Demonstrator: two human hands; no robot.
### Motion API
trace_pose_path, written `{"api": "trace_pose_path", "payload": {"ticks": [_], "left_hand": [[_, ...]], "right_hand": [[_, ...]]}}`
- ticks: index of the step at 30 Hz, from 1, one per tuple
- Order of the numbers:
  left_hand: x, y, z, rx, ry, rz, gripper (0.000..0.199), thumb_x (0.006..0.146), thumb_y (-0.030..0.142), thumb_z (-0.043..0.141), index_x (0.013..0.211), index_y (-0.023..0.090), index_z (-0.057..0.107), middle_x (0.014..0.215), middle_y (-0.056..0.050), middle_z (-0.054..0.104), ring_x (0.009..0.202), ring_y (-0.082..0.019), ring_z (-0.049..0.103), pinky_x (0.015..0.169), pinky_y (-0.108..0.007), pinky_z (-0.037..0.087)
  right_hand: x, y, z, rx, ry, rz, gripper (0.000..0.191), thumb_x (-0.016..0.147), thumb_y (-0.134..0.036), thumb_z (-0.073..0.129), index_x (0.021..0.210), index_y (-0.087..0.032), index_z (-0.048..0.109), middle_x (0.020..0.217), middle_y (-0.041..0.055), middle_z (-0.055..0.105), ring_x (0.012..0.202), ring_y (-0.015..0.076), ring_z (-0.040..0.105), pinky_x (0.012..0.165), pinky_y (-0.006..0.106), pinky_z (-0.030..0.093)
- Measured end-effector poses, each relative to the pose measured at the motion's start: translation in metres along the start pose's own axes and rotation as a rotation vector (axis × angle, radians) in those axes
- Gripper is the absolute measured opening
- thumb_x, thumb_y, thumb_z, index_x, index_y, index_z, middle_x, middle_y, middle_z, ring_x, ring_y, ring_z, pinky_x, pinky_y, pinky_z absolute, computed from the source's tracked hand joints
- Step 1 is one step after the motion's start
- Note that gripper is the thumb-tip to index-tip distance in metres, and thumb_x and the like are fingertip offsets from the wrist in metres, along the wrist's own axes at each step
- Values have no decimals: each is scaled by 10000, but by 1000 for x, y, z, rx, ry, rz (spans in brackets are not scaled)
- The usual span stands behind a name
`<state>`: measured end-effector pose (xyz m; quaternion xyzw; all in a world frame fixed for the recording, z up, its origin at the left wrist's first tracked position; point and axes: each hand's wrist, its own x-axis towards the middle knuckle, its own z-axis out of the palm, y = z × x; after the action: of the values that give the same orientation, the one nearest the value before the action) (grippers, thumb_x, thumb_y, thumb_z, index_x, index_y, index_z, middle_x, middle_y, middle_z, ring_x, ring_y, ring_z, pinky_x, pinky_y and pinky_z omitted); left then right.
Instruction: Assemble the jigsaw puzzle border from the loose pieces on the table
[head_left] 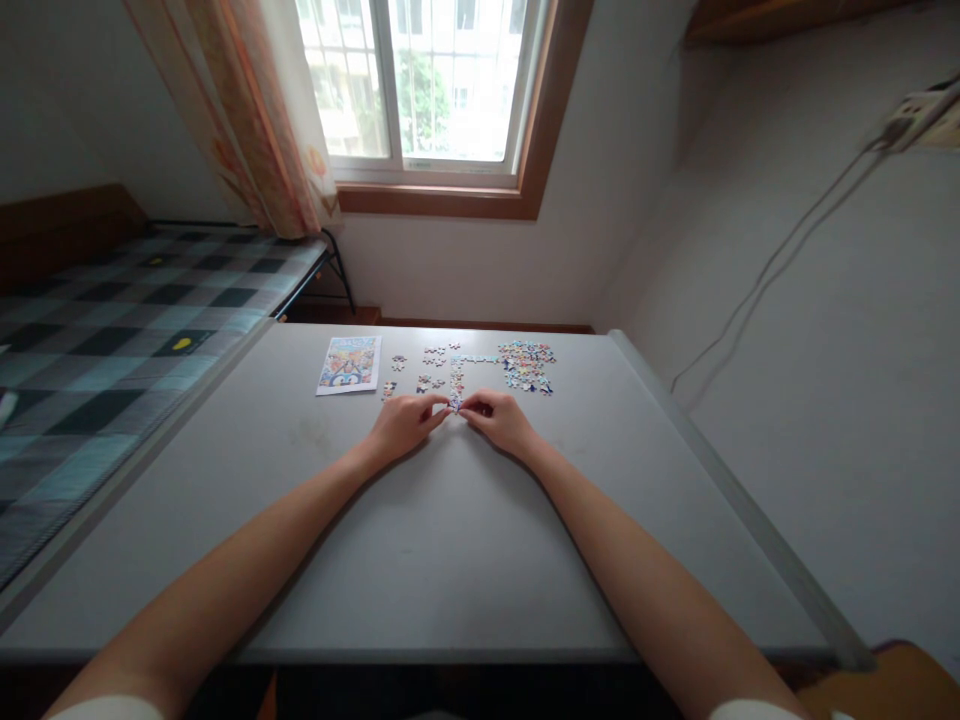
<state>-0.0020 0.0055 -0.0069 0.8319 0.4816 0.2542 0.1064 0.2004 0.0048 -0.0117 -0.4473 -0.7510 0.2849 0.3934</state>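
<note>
Both hands meet at a small jigsaw puzzle piece (454,403) at the near end of a joined strip of pieces (457,376). My left hand (409,422) pinches it from the left with thumb and forefinger. From the right, my right hand (501,418) has its fingertips closed on the same piece. Another joined row (480,358) runs rightward from the strip's far end, forming a corner. Several loose pieces (433,355) lie left of the strip, some of them just beyond my left hand. A dense pile of pieces (527,362) lies to the right.
A printed picture sheet (349,366) lies on the grey table (420,560), left of the pieces. A bed with a checked cover (150,330) stands along the left side. The wall with a hanging cable (757,285) borders the right. Ahead is a window (450,90).
</note>
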Motion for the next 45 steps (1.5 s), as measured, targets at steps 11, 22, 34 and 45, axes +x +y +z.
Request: {"api": "trace_pose_path", "payload": {"ticks": [11, 22, 34, 45], "left_hand": [[-1, 0, 0, 13, 4, 19, 290, 887, 433, 514, 1028, 252, 691, 591, 38, 607, 503, -95, 500, 556, -213, 326], [0, 1, 0, 45, 4, 26, 288, 884, 437, 515, 1012, 243, 684, 574, 42, 593, 492, -94, 492, 549, -210, 314], [-3, 0, 3, 94, 62, 197, 279, 895, 419, 515, 969, 216, 692, 510, 42, 560, 481, -97, 501, 532, -207, 311], [-3, 1, 1, 88, 41, 173, 250, 887, 394, 536, 991, 225, 688, 532, 41, 579, 484, -99, 501, 541, -206, 317]], "right_hand": [[0, 0, 0, -3, -3, 4, 92, 770, -234, 634, 778, -163, 692, 689, 8, 634, 613, 110, 510, 605, 236, 405], [-1, -4, -1, -22, -9, -3, 101, 767, -223, 613, 778, -156, 688, 694, 11, 642, 614, 107, 507, 599, 228, 400], [-1, -2, 0, -49, -8, 18, 221, 783, -360, 645, 698, -157, 648, 624, -5, 596, 573, 98, 475, 569, 225, 369], [-1, -3, 0, -106, -1, -12, 213, 830, -312, 565, 699, -160, 637, 637, 1, 596, 590, 107, 485, 579, 232, 362]]}}
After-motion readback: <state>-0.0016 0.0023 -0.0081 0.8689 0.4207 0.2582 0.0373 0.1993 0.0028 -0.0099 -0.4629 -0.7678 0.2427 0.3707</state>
